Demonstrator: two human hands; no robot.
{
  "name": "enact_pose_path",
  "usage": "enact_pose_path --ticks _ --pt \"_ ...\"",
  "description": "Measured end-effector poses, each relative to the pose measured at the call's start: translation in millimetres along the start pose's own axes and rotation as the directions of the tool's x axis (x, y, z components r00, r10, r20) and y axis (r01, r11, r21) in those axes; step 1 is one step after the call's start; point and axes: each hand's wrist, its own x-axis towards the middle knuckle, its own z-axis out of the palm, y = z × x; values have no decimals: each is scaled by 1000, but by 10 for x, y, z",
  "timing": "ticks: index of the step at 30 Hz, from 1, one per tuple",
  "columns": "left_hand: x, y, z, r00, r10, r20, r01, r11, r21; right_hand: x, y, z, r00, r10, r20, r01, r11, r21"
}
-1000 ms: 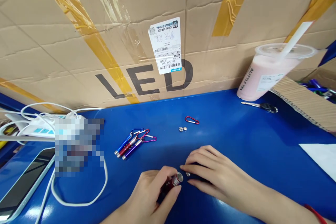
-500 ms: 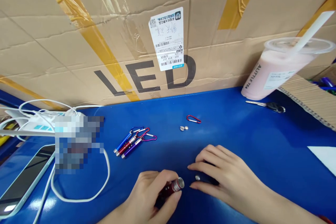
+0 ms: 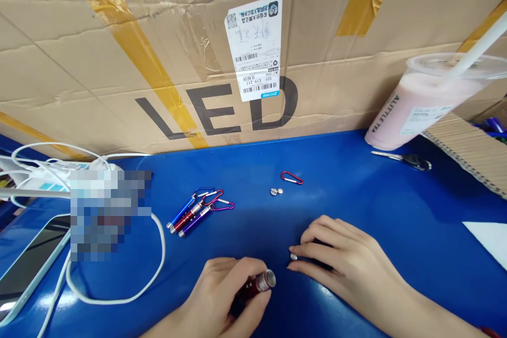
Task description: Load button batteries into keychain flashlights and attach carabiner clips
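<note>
My left hand [image 3: 232, 290] is closed around a dark red mini flashlight tube [image 3: 257, 285]. Its silver threaded end is uncapped and points up to the right. To the right, my right hand [image 3: 344, 266] has its thumb and fingertips closed on a small silver button cell [image 3: 293, 256], low over the blue table or touching it. Beyond the hands lie two more button cells [image 3: 277, 191] side by side. Just behind those is a red carabiner [image 3: 291, 178]. Left of them, blue, red and purple mini flashlights [image 3: 190, 214] with carabiners lie in a row.
A large cardboard box [image 3: 178, 63] stands along the back of the blue table [image 3: 336, 179]. At right are a cup of pink drink [image 3: 420, 105], a key [image 3: 407, 159] and white paper [image 3: 489, 237]. A phone [image 3: 34, 259], white cable [image 3: 162, 253] and power strip [image 3: 51, 177] occupy the left.
My right thumb and fingers have drawn together on the button cell and shifted slightly up. My left hand keeps its hold on the red flashlight tube. The camera view has shifted a little.
</note>
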Motion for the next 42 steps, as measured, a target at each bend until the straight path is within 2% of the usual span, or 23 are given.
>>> enact_pose_path --ticks 14,26,33,37,42 --pt "-19 18 -6 999 -8 33 10 998 -57 60 18 -44 970 152 188 -167 984 67" --pt "-19 10 15 1000 12 28 -10 996 -90 78 15 -58 968 126 218 -147 986 80" --pt "-6 22 22 999 21 25 -19 996 -88 80 13 -73 976 42 212 -61 994 87" --pt "28 52 -8 999 30 38 -26 996 -84 83 -10 -72 983 4 183 -18 997 71" --pt "52 60 -23 998 33 49 -29 997 -78 66 2 -63 996 -26 89 23 999 39"
